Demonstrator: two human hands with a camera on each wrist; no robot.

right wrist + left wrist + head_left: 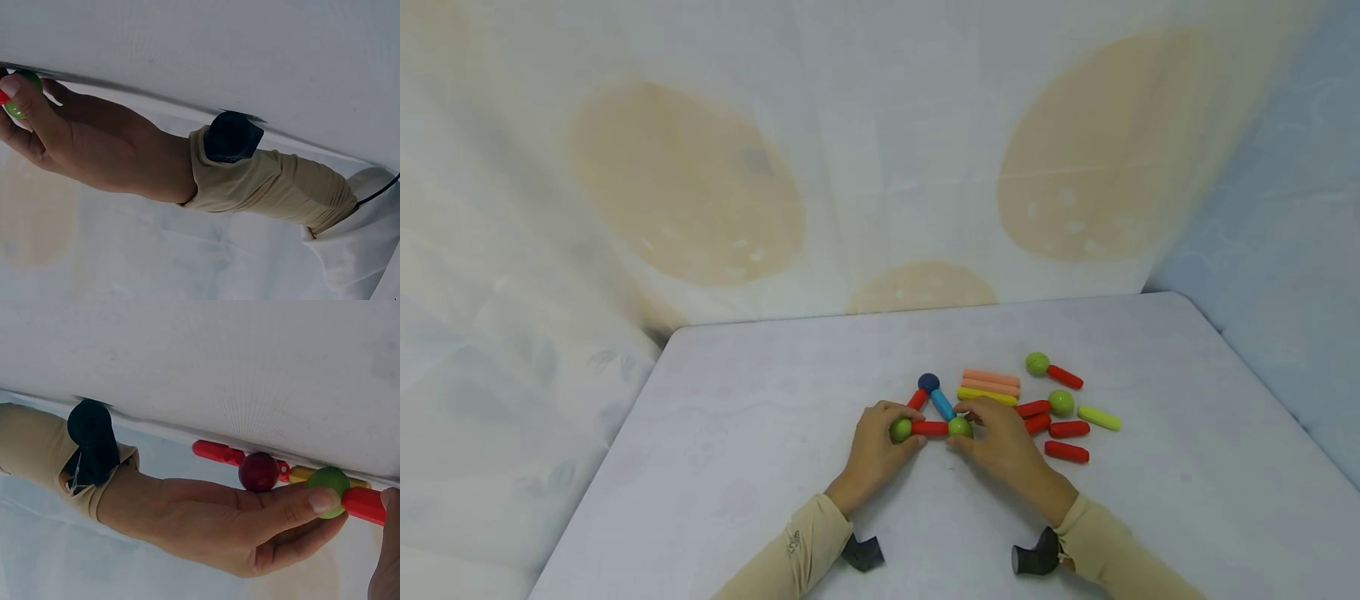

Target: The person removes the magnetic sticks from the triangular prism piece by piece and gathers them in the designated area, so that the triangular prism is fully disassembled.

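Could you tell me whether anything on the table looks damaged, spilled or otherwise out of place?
Nothing stands out. The left hand and right hand each grip a green ball at the ends of a red stick in the triangle. The spare sticks and balls lie loose but intact on the table; nothing is spilled.

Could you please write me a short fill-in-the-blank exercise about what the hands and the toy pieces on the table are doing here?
1. The left hand grips a ____ ball.
2. The stick joining the two gripped balls is ____.
3. The ball at the triangle's top is dark ____.
4. The right hand grips the other green ball, which also meets a ____ stick.

Missing words: green; red; blue; blue
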